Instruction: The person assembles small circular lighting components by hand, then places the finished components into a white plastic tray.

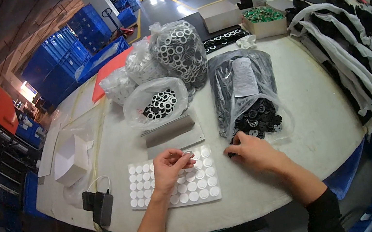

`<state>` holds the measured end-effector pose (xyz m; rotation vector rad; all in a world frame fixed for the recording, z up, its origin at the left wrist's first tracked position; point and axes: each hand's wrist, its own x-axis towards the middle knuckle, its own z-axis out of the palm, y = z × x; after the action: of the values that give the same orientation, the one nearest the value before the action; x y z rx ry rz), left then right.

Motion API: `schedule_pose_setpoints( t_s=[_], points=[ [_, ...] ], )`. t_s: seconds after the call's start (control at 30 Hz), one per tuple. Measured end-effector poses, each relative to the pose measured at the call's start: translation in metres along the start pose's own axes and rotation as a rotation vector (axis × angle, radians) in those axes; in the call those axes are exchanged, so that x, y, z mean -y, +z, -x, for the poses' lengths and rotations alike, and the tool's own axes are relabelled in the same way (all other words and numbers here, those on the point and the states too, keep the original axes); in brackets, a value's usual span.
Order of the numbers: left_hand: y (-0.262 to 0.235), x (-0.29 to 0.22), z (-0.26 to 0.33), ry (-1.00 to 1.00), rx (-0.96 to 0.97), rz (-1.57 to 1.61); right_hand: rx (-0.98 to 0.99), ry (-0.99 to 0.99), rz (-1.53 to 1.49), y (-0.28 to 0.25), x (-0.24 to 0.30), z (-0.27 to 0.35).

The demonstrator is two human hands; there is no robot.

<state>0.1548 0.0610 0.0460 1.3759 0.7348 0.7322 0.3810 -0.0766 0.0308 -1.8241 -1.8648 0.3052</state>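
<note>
My left hand is over a sheet of round white pads, pinching a small ring between thumb and fingers. To its right, my right hand is closed at the near left edge of a clear plastic bag. A small black part shows at its fingertips. Loose black disc-like parts fill the mouth of that bag. Beyond my left hand stands a grey metal block on a flat plate. Behind it, an open bag holds black-and-white rings.
Full bags of rings stand at the back, near a box of green parts. Black-and-white strips are heaped at the right. On the left are a white carton and a black adapter with a cable.
</note>
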Motion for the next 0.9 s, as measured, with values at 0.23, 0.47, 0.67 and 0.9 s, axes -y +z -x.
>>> schedule_pose_setpoints(
  t_s=[0.23, 0.47, 0.67, 0.9],
  points=[
    [0.007, 0.006, 0.004, -0.029, 0.071, -0.059, 0.112, -0.028, -0.012, -0.003, -0.013, -0.003],
    [0.032, 0.002, 0.018, -0.154, 0.168, 0.01, -0.014, 0.001, -0.07, -0.011, -0.022, 0.002],
    [0.047, 0.014, 0.015, -0.16, 0.151, 0.044, -0.072, -0.136, -0.094, -0.011, -0.016, 0.003],
    [0.041, 0.021, 0.01, -0.072, 0.1, -0.033, -0.114, -0.181, 0.01, 0.011, -0.012, -0.01]
  ],
)
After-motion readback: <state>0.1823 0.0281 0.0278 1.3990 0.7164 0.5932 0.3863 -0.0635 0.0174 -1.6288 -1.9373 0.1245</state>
